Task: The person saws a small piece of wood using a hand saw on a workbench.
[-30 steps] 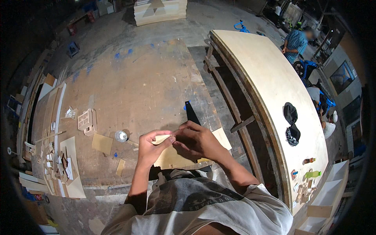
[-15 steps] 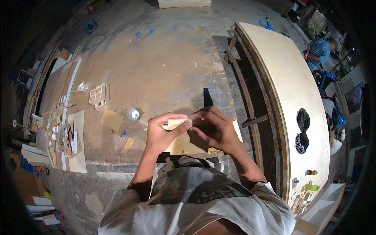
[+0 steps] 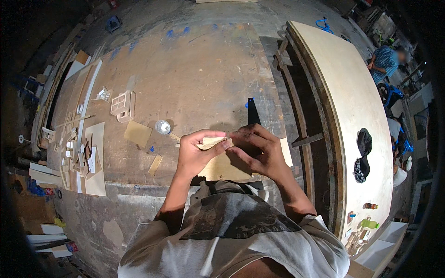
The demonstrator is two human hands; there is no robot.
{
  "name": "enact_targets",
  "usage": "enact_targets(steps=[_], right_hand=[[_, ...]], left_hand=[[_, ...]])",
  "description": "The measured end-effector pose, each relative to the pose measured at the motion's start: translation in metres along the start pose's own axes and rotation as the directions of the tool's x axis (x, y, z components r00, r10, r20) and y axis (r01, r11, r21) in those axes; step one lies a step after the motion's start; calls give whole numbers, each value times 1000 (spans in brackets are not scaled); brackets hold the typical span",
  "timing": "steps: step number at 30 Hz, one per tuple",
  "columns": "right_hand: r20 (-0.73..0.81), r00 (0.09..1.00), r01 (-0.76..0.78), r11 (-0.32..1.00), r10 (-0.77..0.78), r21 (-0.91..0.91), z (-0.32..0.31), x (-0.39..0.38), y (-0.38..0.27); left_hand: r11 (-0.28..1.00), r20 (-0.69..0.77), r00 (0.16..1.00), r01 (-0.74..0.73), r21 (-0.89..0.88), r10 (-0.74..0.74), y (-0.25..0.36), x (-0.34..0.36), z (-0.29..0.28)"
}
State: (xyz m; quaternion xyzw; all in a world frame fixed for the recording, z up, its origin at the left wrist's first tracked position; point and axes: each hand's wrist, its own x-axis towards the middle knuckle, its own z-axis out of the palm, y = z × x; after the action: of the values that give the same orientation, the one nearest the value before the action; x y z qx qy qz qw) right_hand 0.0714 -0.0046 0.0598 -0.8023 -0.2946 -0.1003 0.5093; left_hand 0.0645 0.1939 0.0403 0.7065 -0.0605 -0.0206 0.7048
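My left hand (image 3: pixel 194 155) grips a small pale wooden piece (image 3: pixel 211 142) between fingers and thumb. The fingertips of my right hand (image 3: pixel 264 153) close on that piece's right end; exactly what they pinch is too small to make out. Beneath both hands lies a pale board (image 3: pixel 218 167) on the brown worktop (image 3: pixel 194 69), with a long black tapered tool (image 3: pixel 252 112) just beyond. To the left stand a clear container (image 3: pixel 162 127) and a small wooden house-like model (image 3: pixel 121 105), near a square plywood piece (image 3: pixel 137 134) and a short strip (image 3: pixel 155 164).
Wood offcuts (image 3: pixel 81 157) pile at the left. A plywood-topped bench (image 3: pixel 338 74) on the right holds black cloth items (image 3: pixel 364 143), bottles (image 3: pixel 370 224) and small pieces. Beyond it are a person in a checked shirt (image 3: pixel 384 62), another person (image 3: pixel 398 176) and a blue vehicle (image 3: pixel 391 92).
The view has shifted, so the surroundings sit further right and higher in the picture. Both hands moved with it, still at the wooden piece; my right fingers have shifted their pinch slightly.
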Motion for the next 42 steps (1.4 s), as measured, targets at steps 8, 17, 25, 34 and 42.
enact_targets(steps=[8, 17, 25, 34, 42], right_hand=[[69, 994, -90, 996, 89, 6, -1, -4, -6], [79, 997, -11, 1000, 12, -14, 0, -10, -6], [97, 995, -37, 999, 36, 3, -1, -13, -9], [76, 997, -32, 999, 32, 0, 5, -15, -5], [78, 994, -79, 997, 79, 8, 7, -16, -1]], left_hand=[[999, 6, 1000, 11, -31, -10, 1, -4, 2], [1000, -6, 1000, 21, -18, -22, 2, -14, 4], [999, -6, 1000, 23, 29, -23, -2, -18, 5], [998, 2, 998, 66, 15, -66, -9, -18, 4], [995, 9, 995, 100, -11, -100, -14, -17, 3]])
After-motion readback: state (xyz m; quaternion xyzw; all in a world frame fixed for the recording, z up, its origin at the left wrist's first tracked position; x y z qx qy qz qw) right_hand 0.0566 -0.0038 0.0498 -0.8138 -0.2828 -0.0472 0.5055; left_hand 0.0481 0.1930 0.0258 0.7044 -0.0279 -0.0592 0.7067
